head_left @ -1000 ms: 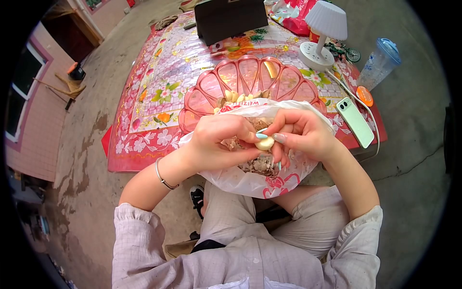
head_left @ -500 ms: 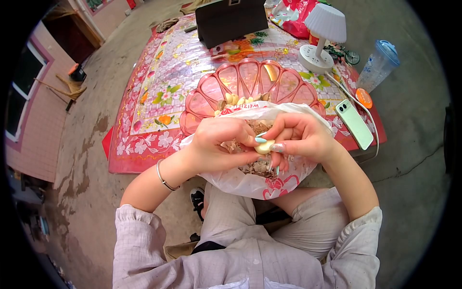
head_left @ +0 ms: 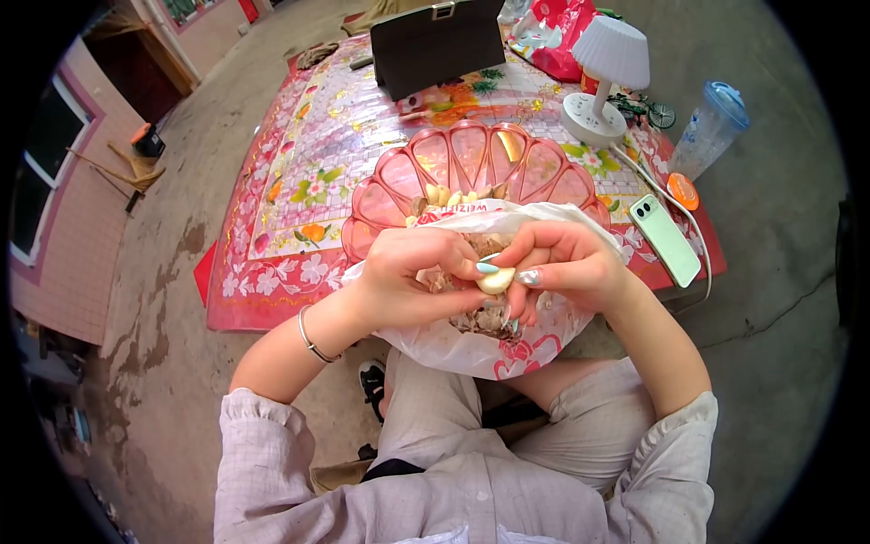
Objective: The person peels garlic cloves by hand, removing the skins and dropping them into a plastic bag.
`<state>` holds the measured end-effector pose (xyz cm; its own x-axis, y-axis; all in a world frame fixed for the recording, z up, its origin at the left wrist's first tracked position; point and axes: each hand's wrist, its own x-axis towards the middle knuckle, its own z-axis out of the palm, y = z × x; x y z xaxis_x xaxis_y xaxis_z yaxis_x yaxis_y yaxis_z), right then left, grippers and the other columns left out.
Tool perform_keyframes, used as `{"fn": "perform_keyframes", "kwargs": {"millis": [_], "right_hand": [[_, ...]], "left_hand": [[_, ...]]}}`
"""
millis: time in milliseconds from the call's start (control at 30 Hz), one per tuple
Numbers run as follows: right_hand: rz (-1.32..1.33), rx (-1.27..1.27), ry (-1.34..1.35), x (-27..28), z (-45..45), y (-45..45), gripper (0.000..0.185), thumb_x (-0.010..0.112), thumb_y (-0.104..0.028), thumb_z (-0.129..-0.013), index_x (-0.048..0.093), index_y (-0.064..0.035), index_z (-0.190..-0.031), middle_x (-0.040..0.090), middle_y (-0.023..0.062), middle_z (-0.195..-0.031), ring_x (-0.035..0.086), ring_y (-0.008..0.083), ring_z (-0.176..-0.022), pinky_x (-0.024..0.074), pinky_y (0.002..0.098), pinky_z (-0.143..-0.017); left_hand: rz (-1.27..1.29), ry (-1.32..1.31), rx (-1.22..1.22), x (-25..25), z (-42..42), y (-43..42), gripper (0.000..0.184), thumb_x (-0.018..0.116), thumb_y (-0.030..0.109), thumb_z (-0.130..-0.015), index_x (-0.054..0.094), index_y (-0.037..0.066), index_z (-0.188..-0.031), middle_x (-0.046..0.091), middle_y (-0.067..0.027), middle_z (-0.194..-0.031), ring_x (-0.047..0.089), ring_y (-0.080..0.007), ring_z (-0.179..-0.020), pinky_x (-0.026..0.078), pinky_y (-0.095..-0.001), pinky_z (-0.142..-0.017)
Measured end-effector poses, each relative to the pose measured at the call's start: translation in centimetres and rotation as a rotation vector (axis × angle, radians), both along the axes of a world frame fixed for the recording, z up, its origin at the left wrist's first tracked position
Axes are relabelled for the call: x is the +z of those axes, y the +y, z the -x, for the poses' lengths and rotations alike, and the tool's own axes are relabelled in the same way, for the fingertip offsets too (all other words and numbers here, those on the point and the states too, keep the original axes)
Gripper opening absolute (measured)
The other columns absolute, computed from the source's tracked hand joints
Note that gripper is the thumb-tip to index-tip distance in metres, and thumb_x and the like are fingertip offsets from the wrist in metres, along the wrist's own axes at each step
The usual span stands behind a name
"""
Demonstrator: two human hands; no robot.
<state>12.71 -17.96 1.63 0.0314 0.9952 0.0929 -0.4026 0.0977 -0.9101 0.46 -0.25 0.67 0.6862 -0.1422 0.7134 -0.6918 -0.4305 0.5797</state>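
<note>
A pale, smooth garlic clove point(head_left: 497, 280) is pinched between the thumb and fingertips of my left hand point(head_left: 419, 274). My right hand point(head_left: 566, 272) is closed too, its thumb and fingertips pressed at the clove's right end. Below both hands lies a white plastic bag point(head_left: 458, 352) with red print, opened out and holding papery brown garlic skins point(head_left: 485, 322). Behind the bag, a pink see-through scalloped bowl point(head_left: 381, 172) contains several garlic cloves point(head_left: 441, 195), partly hidden by the bag's edge.
On the flowered tablecloth point(head_left: 272, 181) stand a black tablet case point(head_left: 438, 50), a white lamp point(head_left: 594, 118) with a cable, and a light green phone point(head_left: 664, 240). A blue-lidded cup point(head_left: 711, 127) is at the right, and a red plastic bag point(head_left: 553, 36) at the back.
Both hands keep hold of the clove at nearly the same spot. The fingertips have shifted slightly and more of the clove's pale surface shows. The view has tilted a little.
</note>
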Motion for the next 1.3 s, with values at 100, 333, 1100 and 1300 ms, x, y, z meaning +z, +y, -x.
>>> {"fn": "perform_keyframes", "kwargs": {"millis": [100, 333, 1100, 1300], "right_hand": [[0.001, -0.019, -0.030, 0.2, 0.1, -0.1, 0.021, 0.047, -0.002, -0.083, 0.048, 0.0079, -0.102, 0.061, 0.0196, -0.076, 0.062, 0.0204, -0.063, 0.0517, 0.0277, -0.057], [0.045, -0.038, -0.107, 0.4, 0.4, 0.0, 0.019, 0.049, -0.004, -0.084, 0.048, 0.0063, -0.099, 0.061, 0.0176, -0.075, 0.062, 0.0192, -0.062, 0.0515, 0.0275, -0.056], [-0.091, -0.285, -0.251, -0.2, 0.8, 0.0, 0.018, 0.048, -0.005, -0.083, 0.053, 0.0025, -0.099, 0.060, 0.0116, -0.082, 0.059, 0.0131, -0.073, 0.0492, 0.0250, -0.064], [-0.028, -0.486, -0.174, -0.3, 1.1, 0.4, 0.013, 0.045, -0.007, -0.086, 0.052, 0.0013, -0.093, 0.058, 0.0055, -0.072, 0.052, 0.0077, -0.061, 0.0439, 0.0203, -0.058]], "left_hand": [[-0.013, 0.033, -0.015, 0.1, 0.1, 0.3, 0.019, 0.072, -0.003, -0.060, 0.056, 0.000, -0.071, 0.063, -0.0125, -0.071, 0.063, -0.0195, -0.066, 0.050, -0.0278, -0.061], [-0.028, 0.019, -0.029, -0.1, 0.2, 0.3, 0.019, 0.072, -0.003, -0.060, 0.056, 0.000, -0.071, 0.063, -0.0120, -0.070, 0.063, -0.0201, -0.065, 0.050, -0.0281, -0.059], [-0.036, 0.085, 0.069, 0.0, 0.5, 0.4, 0.016, 0.069, -0.002, -0.064, 0.055, 0.000, -0.072, 0.061, -0.0070, -0.071, 0.058, -0.0137, -0.065, 0.046, -0.0244, -0.059], [0.498, 0.523, -0.093, -0.1, 0.2, 0.1, 0.011, 0.059, 0.006, -0.078, 0.052, 0.000, -0.085, 0.055, -0.0021, -0.078, 0.054, -0.0077, -0.071, 0.044, -0.0211, -0.062]]}}
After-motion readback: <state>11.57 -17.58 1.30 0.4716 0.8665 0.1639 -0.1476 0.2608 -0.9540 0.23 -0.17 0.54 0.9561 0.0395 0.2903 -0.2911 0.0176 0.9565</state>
